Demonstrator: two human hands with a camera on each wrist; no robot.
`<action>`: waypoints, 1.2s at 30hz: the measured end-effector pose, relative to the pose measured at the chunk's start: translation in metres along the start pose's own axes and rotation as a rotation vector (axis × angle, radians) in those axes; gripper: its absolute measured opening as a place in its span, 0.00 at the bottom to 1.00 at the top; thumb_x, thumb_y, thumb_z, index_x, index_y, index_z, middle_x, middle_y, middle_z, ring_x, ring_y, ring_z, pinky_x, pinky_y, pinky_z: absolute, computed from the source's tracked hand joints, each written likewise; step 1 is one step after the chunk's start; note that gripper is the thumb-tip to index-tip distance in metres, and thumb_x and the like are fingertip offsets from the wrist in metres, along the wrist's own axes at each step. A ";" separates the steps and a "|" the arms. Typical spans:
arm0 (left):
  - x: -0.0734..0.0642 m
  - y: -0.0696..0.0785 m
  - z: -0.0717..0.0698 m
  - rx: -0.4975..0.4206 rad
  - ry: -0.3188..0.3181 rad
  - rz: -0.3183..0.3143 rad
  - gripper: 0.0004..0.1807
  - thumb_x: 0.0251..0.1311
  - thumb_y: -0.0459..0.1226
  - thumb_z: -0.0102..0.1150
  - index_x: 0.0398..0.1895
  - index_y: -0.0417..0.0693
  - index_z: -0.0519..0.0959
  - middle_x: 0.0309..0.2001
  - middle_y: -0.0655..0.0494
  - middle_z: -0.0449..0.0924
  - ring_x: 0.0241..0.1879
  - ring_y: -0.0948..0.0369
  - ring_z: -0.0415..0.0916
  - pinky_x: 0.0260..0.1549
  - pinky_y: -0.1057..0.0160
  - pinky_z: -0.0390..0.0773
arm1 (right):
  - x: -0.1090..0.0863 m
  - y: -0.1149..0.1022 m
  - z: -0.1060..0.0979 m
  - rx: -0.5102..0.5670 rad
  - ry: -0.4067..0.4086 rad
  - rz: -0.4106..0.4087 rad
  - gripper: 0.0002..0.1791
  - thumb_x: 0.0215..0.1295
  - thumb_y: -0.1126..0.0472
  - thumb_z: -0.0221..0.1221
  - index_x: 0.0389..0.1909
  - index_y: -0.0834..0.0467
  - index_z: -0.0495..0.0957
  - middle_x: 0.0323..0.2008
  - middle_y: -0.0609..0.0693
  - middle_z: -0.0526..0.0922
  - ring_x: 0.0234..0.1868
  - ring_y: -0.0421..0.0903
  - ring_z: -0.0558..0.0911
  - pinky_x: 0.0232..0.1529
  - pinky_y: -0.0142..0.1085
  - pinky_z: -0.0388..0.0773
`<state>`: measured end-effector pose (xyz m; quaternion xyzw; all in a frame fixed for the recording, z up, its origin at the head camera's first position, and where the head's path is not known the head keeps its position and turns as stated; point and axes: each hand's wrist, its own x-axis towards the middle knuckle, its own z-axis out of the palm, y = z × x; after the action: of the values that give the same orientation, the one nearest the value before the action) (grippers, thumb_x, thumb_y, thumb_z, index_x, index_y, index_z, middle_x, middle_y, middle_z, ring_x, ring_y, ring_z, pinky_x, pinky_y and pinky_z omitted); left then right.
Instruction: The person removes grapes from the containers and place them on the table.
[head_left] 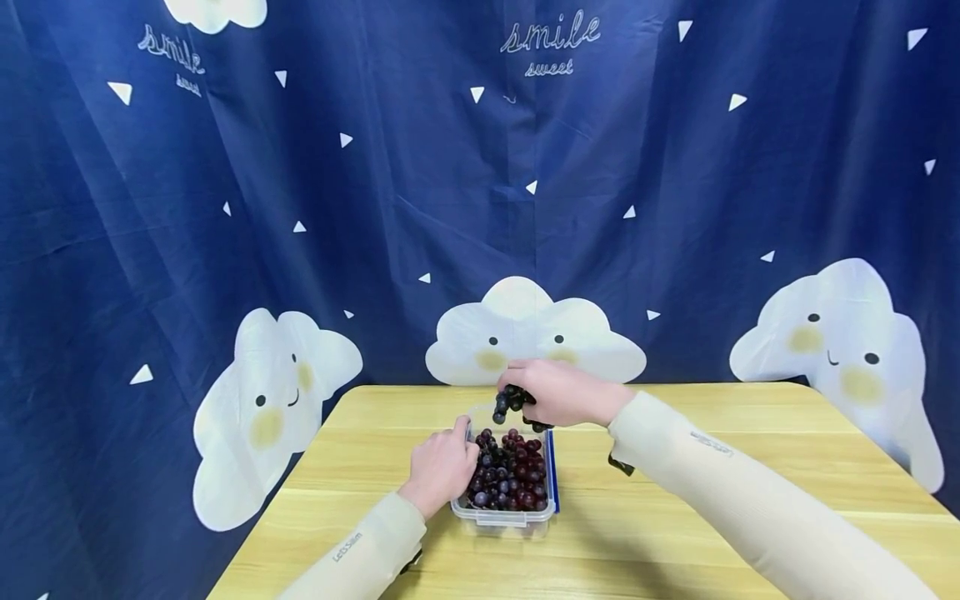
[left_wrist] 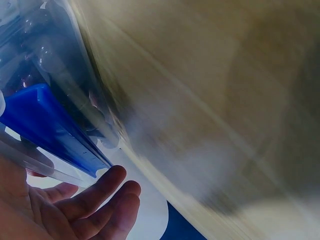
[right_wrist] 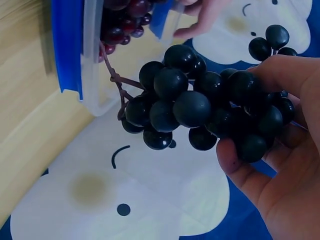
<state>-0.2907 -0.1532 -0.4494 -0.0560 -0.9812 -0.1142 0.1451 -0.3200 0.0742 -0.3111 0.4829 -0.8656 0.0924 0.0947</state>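
Note:
My right hand (head_left: 558,392) grips a bunch of black grapes (right_wrist: 192,107) above the far part of a clear plastic box (head_left: 504,518). In the right wrist view the bunch's bare brown stem (right_wrist: 120,87) sticks out toward the box wall. Dark red and purple grapes (head_left: 528,475) fill the box. At the box's left side my left hand (head_left: 441,467) holds the rim, with the thumb over the edge. The left wrist view has its fingers outside the wall, beside a blue side clip (left_wrist: 55,132) that hangs down.
The box stands on a light wooden table (head_left: 375,442). Another blue clip (head_left: 554,471) hangs along its right side. Behind the table hangs a dark blue curtain (head_left: 390,208) with white clouds.

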 end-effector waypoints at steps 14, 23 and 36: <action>0.000 -0.001 0.001 0.003 -0.009 -0.002 0.24 0.66 0.44 0.47 0.65 0.53 0.70 0.28 0.51 0.81 0.26 0.53 0.79 0.17 0.53 0.68 | -0.022 0.001 -0.017 0.004 0.076 -0.039 0.20 0.56 0.70 0.64 0.49 0.53 0.80 0.44 0.43 0.80 0.42 0.39 0.80 0.45 0.36 0.80; -0.002 0.001 -0.004 -0.003 -0.015 0.005 0.25 0.67 0.44 0.47 0.67 0.51 0.69 0.27 0.52 0.80 0.24 0.55 0.76 0.17 0.56 0.68 | -0.044 0.006 -0.020 -0.010 0.057 0.022 0.20 0.58 0.68 0.65 0.52 0.52 0.80 0.47 0.43 0.80 0.45 0.39 0.80 0.45 0.38 0.80; -0.001 -0.001 0.000 -0.009 -0.019 -0.003 0.24 0.67 0.44 0.47 0.66 0.52 0.69 0.27 0.53 0.79 0.22 0.57 0.74 0.16 0.56 0.66 | -0.075 0.014 -0.013 -0.047 0.058 0.045 0.21 0.54 0.67 0.66 0.51 0.52 0.80 0.45 0.41 0.80 0.42 0.37 0.80 0.44 0.38 0.80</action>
<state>-0.2901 -0.1546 -0.4496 -0.0564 -0.9821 -0.1183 0.1352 -0.2925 0.1465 -0.3185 0.4579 -0.8752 0.0880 0.1289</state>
